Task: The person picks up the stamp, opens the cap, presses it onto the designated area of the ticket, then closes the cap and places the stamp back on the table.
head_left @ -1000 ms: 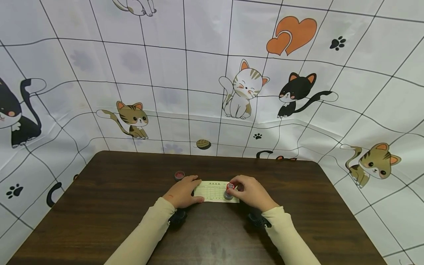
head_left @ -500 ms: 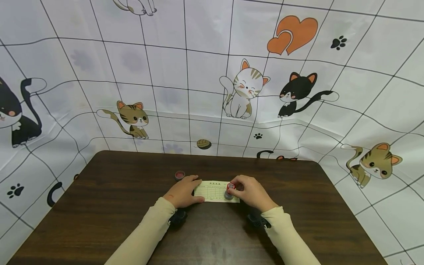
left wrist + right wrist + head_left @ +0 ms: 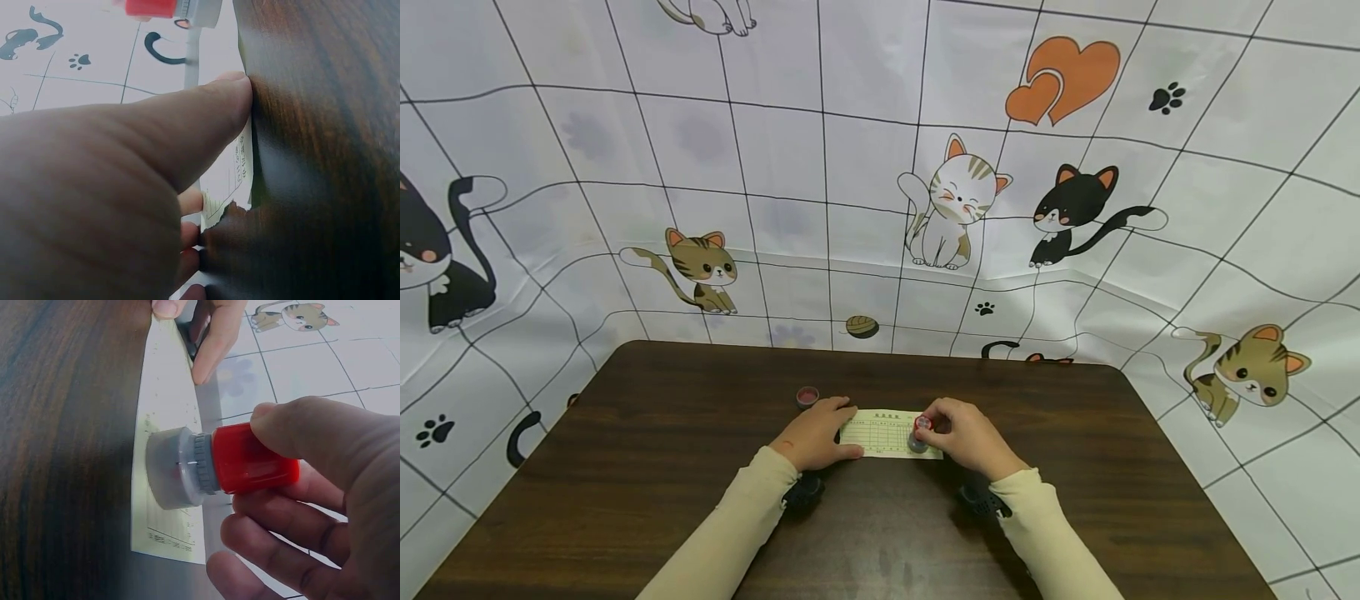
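Note:
On the table lies a pale yellow form slip [image 3: 880, 433] with a printed grid; its left end looks torn in the left wrist view. My left hand [image 3: 815, 439] rests at that end, thumb [image 3: 219, 103] on the paper's near edge and the other fingers spread toward the far side. With thumb and fingertips, my right hand [image 3: 976, 437] grips the red handle of a round stamp [image 3: 253, 459]. The stamp stands upright on the slip's right part, its grey base [image 3: 172, 469] flat against the paper. Its printing face is hidden underneath.
Just beyond my left hand sits a small round cap [image 3: 807, 397], reddish inside. The dark wooden table [image 3: 700, 475] has its far edge against a white curtain [image 3: 865, 167] printed with cats and grid lines. Black wrist cameras show under both wrists.

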A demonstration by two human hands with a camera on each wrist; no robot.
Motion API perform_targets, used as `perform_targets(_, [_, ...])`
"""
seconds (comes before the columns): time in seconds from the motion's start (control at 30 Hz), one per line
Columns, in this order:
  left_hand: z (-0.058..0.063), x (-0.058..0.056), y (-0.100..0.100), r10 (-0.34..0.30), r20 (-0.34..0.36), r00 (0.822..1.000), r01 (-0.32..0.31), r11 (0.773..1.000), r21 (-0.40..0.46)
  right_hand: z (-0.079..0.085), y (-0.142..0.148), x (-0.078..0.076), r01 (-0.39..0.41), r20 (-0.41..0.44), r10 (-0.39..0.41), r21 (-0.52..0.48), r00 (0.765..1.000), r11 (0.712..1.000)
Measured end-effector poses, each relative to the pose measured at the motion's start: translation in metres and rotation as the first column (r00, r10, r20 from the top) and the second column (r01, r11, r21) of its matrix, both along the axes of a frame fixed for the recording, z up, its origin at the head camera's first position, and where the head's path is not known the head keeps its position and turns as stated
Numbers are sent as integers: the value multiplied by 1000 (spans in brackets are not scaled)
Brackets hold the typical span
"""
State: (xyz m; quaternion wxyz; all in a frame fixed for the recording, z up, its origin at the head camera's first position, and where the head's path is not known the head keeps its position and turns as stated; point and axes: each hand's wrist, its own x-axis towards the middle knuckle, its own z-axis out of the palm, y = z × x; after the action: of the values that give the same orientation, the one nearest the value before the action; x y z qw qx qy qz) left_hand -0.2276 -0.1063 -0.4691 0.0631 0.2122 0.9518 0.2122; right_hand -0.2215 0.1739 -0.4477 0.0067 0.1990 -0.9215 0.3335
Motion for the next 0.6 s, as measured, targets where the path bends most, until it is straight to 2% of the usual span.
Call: perform_targets(0.6, [-1, 0, 0, 6, -7, 1000, -6, 1000, -3, -1, -2, 0, 13, 16, -12, -5, 1000, 1000])
